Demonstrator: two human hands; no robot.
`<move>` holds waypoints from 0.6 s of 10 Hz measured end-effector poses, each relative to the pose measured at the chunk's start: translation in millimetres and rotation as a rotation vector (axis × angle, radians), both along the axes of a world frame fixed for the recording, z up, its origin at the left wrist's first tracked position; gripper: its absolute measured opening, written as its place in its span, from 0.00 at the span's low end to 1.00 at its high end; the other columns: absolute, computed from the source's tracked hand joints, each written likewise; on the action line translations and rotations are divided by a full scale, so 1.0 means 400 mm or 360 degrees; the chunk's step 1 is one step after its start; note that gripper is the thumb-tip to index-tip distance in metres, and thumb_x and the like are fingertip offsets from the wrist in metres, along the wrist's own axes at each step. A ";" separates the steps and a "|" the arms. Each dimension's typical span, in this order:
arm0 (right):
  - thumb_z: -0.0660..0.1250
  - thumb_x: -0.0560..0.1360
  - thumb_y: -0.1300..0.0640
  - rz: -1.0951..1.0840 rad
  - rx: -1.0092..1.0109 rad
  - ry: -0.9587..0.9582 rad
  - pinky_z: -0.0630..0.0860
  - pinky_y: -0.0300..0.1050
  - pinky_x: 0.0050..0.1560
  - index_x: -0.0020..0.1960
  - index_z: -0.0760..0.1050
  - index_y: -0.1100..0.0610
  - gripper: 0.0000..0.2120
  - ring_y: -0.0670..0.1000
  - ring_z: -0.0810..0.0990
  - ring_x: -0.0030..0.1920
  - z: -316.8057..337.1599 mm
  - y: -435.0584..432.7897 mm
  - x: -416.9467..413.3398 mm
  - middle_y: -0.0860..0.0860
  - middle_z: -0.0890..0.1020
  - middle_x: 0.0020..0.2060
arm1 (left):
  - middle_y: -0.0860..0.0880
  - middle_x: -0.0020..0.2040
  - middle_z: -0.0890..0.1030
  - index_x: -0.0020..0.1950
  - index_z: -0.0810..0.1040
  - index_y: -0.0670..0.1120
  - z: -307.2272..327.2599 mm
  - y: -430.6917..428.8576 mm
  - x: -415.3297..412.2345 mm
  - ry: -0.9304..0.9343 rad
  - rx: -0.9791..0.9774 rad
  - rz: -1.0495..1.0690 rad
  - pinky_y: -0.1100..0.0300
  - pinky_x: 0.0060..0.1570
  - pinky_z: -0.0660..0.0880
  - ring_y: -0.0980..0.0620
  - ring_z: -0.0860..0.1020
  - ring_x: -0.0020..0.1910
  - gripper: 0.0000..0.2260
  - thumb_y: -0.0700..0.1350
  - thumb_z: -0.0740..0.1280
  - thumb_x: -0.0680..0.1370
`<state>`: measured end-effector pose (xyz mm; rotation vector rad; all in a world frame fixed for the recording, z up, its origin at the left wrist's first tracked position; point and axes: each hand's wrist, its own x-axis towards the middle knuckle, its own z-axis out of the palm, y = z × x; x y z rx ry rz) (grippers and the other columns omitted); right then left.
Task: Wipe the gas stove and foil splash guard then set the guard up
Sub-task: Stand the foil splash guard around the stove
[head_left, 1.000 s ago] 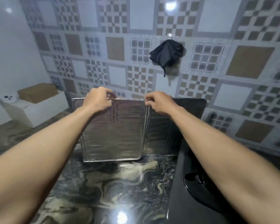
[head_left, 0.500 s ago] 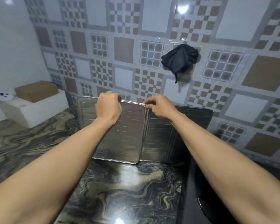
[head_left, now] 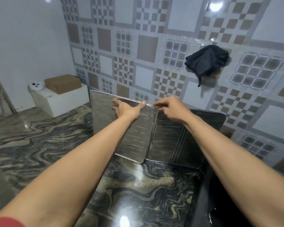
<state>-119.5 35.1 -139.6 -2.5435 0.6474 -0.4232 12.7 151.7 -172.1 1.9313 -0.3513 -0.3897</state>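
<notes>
The foil splash guard (head_left: 134, 138) stands upright on the marble counter, its silver panels hinged in a shallow V near the tiled wall. My left hand (head_left: 127, 108) lies flat against the top of the left panel with fingers spread and the thumb hooked over its upper edge. My right hand (head_left: 172, 108) pinches the top edge at the fold between the panels. The black gas stove (head_left: 223, 202) shows only as a dark glossy slab at the lower right, partly hidden by my right forearm.
A dark cloth (head_left: 206, 62) hangs on the tiled wall above the guard. At the back left a white box (head_left: 61, 102) carries a brown cardboard box (head_left: 63, 83) and a small white object (head_left: 36, 85). The marble counter (head_left: 39, 141) spreads to the left and front.
My left hand has opened from a closed grip on the top edge to a flat, spread palm on the left panel. The view has shifted, so the guard sits further right.
</notes>
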 end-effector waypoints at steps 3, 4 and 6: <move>0.61 0.77 0.69 -0.0008 0.0024 -0.0021 0.76 0.46 0.62 0.64 0.79 0.52 0.20 0.46 0.79 0.59 -0.008 -0.026 -0.004 0.49 0.81 0.62 | 0.37 0.79 0.57 0.79 0.34 0.43 0.011 -0.006 0.017 0.0166 -0.0079 -0.0112 0.48 0.74 0.61 0.39 0.61 0.77 0.60 0.55 0.78 0.68; 0.65 0.78 0.65 0.0002 -0.0079 0.0053 0.74 0.50 0.65 0.66 0.77 0.49 0.20 0.48 0.78 0.61 -0.018 -0.041 0.004 0.49 0.81 0.63 | 0.39 0.64 0.75 0.79 0.33 0.44 0.029 -0.013 0.020 0.0237 -0.0095 -0.0114 0.46 0.61 0.75 0.37 0.77 0.57 0.53 0.42 0.73 0.71; 0.62 0.72 0.72 -0.0114 -0.0531 0.0174 0.74 0.55 0.64 0.70 0.73 0.44 0.33 0.57 0.77 0.64 -0.020 -0.087 -0.017 0.53 0.79 0.65 | 0.34 0.67 0.74 0.77 0.57 0.39 0.048 -0.048 0.070 0.0126 -0.0165 -0.0204 0.39 0.58 0.77 0.34 0.78 0.61 0.42 0.46 0.60 0.63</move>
